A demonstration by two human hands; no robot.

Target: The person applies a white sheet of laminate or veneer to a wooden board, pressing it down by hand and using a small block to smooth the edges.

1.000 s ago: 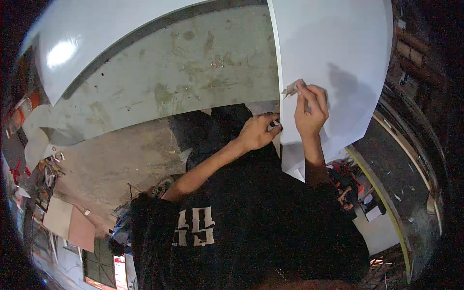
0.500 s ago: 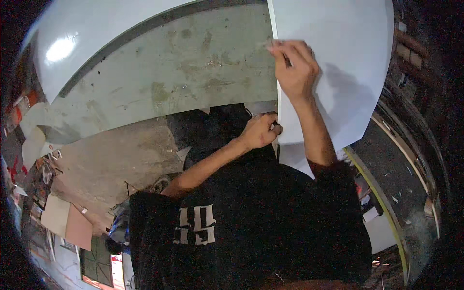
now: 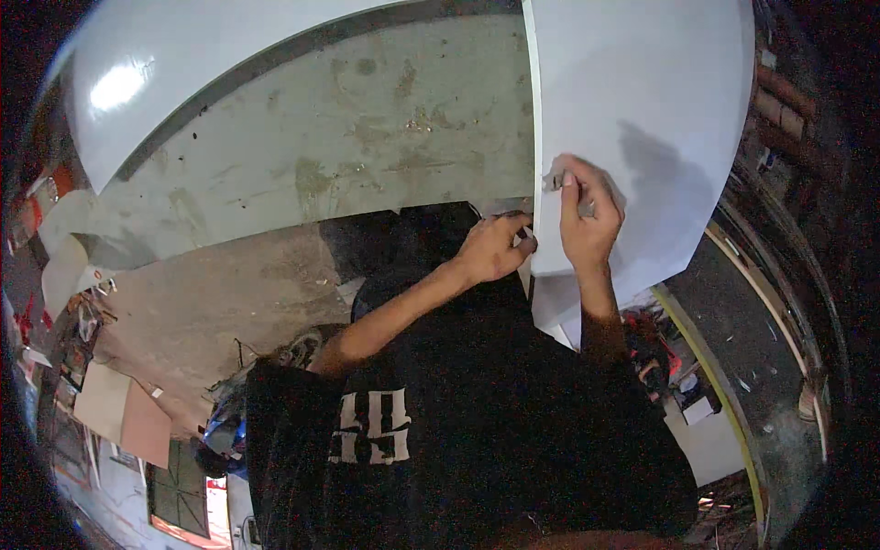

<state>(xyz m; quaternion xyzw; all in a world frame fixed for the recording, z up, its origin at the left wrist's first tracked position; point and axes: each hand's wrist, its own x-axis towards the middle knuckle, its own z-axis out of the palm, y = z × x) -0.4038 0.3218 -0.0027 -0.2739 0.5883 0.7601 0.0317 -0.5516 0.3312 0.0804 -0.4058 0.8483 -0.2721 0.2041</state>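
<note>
A white panel (image 3: 642,82) with a pale narrow edge strip (image 3: 535,101) lies on the right part of the worn grey-green tabletop (image 3: 367,110). My left hand (image 3: 497,247) is closed at the near end of that strip, thumb and fingers bent around the panel's edge. Over the panel, close to the same edge, is my right hand (image 3: 591,211), fingers pinched together. Between its fingertips shows a small greyish piece (image 3: 554,176), blurred, so its kind cannot be made out. A shadow of the hand falls on the panel.
Another glossy white sheet (image 3: 183,64) with a curved-looking edge lies at the far left of the table. A brown cardboard box (image 3: 124,412) stands on the floor at lower left. To the right run a yellow-edged strip (image 3: 710,367) and long trim lengths (image 3: 770,293).
My right hand has come nearer along the panel's edge and slightly right, the small grey piece still pinched. My left hand stays at the edge. The view has shifted a little.
</note>
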